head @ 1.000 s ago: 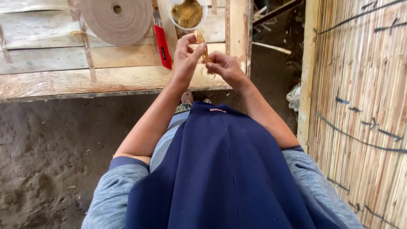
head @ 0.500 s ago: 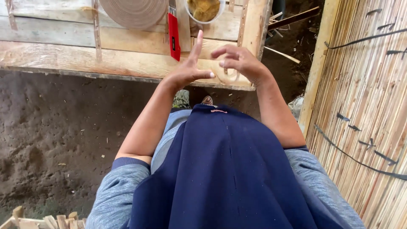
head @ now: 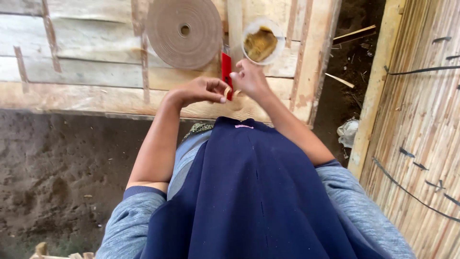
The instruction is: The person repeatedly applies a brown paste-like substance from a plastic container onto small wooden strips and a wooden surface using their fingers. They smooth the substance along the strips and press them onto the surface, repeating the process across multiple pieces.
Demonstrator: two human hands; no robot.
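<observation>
My left hand (head: 200,90) and my right hand (head: 249,78) meet over the front of a rough wooden bench (head: 86,72). Between their fingertips they pinch a small pale tan piece (head: 227,91), mostly hidden by the fingers. A red flat tool (head: 226,72) lies on the bench right behind the hands. Just beyond it stands a white bowl (head: 249,29) with yellowish-brown paste inside. A big roll of brown tape (head: 184,31) lies flat to the bowl's left.
A bamboo-slat panel (head: 421,120) with black ties stands along the right. Dark earth floor (head: 52,168) lies below the bench. Loose sticks (head: 353,34) and a crumpled white scrap (head: 347,132) sit in the gap beside the panel. My dark blue apron fills the foreground.
The view shifted, so the bench sits lower and the roll shows whole. My left hand, its fingers spread half a second ago, has curled closed against the right hand on the small piece.
</observation>
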